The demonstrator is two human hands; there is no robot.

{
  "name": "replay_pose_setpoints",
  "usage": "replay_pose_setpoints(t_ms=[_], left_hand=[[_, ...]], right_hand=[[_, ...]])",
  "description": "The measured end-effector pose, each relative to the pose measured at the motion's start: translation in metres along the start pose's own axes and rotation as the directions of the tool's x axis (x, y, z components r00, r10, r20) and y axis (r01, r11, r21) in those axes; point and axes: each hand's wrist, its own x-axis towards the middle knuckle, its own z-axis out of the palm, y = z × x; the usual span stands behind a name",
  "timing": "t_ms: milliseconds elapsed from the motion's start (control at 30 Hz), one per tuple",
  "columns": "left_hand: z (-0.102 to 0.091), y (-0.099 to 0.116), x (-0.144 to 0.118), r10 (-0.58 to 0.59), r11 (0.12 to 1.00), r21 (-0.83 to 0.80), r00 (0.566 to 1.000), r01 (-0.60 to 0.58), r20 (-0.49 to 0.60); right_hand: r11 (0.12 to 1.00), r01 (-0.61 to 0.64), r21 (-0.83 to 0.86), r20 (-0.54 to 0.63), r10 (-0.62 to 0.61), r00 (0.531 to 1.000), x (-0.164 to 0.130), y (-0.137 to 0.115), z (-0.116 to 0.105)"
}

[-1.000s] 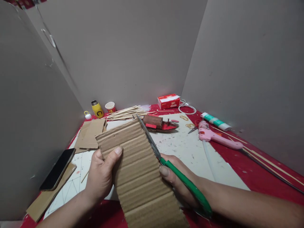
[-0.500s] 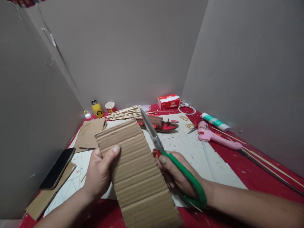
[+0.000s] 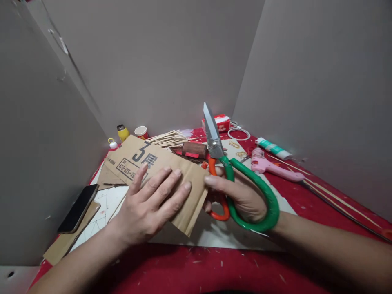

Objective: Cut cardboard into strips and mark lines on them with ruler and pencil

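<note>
Left hand [image 3: 153, 200] flat, fingers spread on cardboard [image 3: 159, 175] printed "3层"; right hand [image 3: 241, 196] gripping green-orange scissors [image 3: 228, 171], blades closed.

Left hand [image 3: 150, 204] flat, fingers spread (palm down); right hand [image 3: 241, 196] gripping.

brown cardboard [image 3: 159, 171], printed side up with a dark "3" and label box, lies flat and slanted. scissors [image 3: 232, 179], green and orange handles, blades closed, point upward just right of it.
</note>
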Motion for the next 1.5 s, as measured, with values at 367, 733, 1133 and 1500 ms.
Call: replay_pose_setpoints(t_ms=[367,733,1133,1500], left_hand=[[-0.013,-0.050,-0.028,-0.264,0.963,-0.054,0.965,0.264,0.009],[-0.023,-0.019,0.025,-0.145,0.389,-0.483,0.570,0.784,0.809],[0.013,-0.026,0.016,-0.279,-0.462,-0.611,0.548,0.643,0.788],[0.043,-0.070,-0.006,-0.499,-0.441,-0.753,0.564,0.488,0.658]], right_hand=[[0.978,0.148,-0.145,0.018,-0.147,0.989,0.027,0.000,-0.037],[0.803,0.267,-0.533,0.442,-0.004,0.897,0.008,-0.014,-0.033],[0.967,-0.040,-0.252,0.114,0.071,0.991,0.031,0.019,-0.045],[0.973,0.217,-0.076,-0.312,-0.230,0.922,0.034,0.013,-0.033]])
